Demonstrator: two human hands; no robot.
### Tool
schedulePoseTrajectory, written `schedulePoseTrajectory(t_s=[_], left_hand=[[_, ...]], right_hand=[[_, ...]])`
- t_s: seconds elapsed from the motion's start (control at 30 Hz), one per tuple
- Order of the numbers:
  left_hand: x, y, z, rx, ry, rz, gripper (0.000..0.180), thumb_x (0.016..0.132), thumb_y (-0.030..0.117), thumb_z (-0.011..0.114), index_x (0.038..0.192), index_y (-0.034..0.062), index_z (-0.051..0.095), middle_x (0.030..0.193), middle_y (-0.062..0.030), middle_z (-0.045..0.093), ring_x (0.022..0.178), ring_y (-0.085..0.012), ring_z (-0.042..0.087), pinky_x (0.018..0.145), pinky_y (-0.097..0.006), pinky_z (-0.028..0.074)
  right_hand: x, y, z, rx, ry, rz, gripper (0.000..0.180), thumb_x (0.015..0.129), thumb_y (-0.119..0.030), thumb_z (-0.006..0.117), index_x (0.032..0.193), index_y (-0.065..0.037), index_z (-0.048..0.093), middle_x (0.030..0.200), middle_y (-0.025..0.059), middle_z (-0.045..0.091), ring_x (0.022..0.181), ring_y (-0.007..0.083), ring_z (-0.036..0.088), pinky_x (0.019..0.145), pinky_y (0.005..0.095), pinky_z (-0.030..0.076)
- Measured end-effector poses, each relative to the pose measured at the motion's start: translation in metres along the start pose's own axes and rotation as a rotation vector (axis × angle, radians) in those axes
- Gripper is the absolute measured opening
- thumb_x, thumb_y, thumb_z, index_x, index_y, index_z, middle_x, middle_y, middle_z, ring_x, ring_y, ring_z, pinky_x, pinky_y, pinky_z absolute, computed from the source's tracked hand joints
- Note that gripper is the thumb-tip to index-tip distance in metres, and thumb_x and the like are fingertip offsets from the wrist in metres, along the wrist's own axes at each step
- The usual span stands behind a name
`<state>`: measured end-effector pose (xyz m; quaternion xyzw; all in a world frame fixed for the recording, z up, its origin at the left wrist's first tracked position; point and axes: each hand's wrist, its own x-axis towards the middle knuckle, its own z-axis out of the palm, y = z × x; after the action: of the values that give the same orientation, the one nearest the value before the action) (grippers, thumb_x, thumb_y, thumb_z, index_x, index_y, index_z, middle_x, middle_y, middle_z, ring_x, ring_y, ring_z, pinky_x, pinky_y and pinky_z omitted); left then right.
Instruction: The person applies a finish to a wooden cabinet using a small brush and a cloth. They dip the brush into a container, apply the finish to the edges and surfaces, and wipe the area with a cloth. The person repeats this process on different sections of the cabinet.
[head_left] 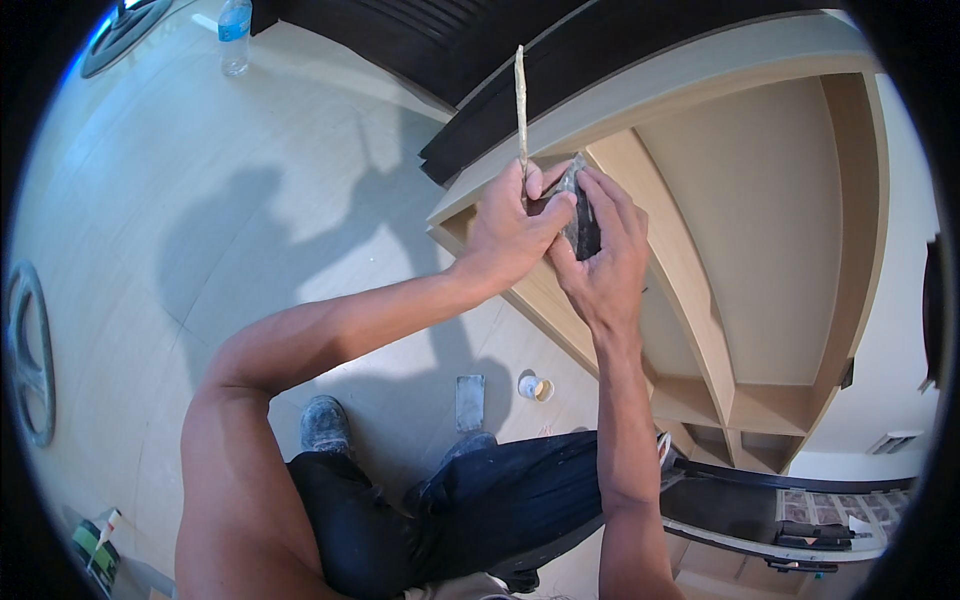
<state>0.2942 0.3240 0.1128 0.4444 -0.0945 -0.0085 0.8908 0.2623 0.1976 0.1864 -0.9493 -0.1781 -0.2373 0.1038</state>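
Both my hands are raised together in front of a pale wooden shelf unit (700, 300). My left hand (500, 240) is closed with a thin pale stick (521, 100) standing up from between its fingers. Its thumb reaches across to a dark object with grey smears (588, 232), whose kind I cannot make out. Around that object's right side, the fingers and thumb of my right hand (618, 245) are wrapped. The stick's lower end is partly hidden by my left fingers, and much of the dark object is covered by both hands.
On the pale floor below lie a grey flat plate (470, 403) and a small white cup (536, 388) near my shoe (325, 425). A dark slatted cabinet (400, 40) stands ahead. A water bottle (234, 40) is at the far left, and a grey ring-shaped thing (33, 355) at the left edge.
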Motion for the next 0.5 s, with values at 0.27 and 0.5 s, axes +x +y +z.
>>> schedulePoseTrajectory(t_s=[0.27,0.5], left_hand=[[0.0021,-0.0052,0.0021,-0.063,0.009,0.036,0.033,0.095,0.013,0.071,0.089,0.0077,0.038,0.087,-0.0020,0.053,0.077,-0.0042,0.047,0.062,-0.025,0.044],[-0.0009,-0.0022,-0.0007,-0.050,0.001,-0.019,0.035,0.097,0.008,0.068,0.090,0.0106,0.035,0.120,-0.0118,0.066,0.086,-0.0031,0.046,0.067,-0.023,0.044]], right_hand=[[-0.0001,-0.0008,-0.0001,-0.020,-0.002,-0.001,0.060,0.075,-0.026,0.082,0.128,0.000,0.068,0.135,0.0149,0.065,0.115,0.0362,0.057,0.104,0.0446,0.046],[0.0000,-0.0017,-0.0002,0.005,-0.038,0.024,0.059,0.076,-0.027,0.082,0.127,0.000,0.068,0.134,0.0151,0.065,0.116,0.0359,0.057,0.104,0.0442,0.045]])
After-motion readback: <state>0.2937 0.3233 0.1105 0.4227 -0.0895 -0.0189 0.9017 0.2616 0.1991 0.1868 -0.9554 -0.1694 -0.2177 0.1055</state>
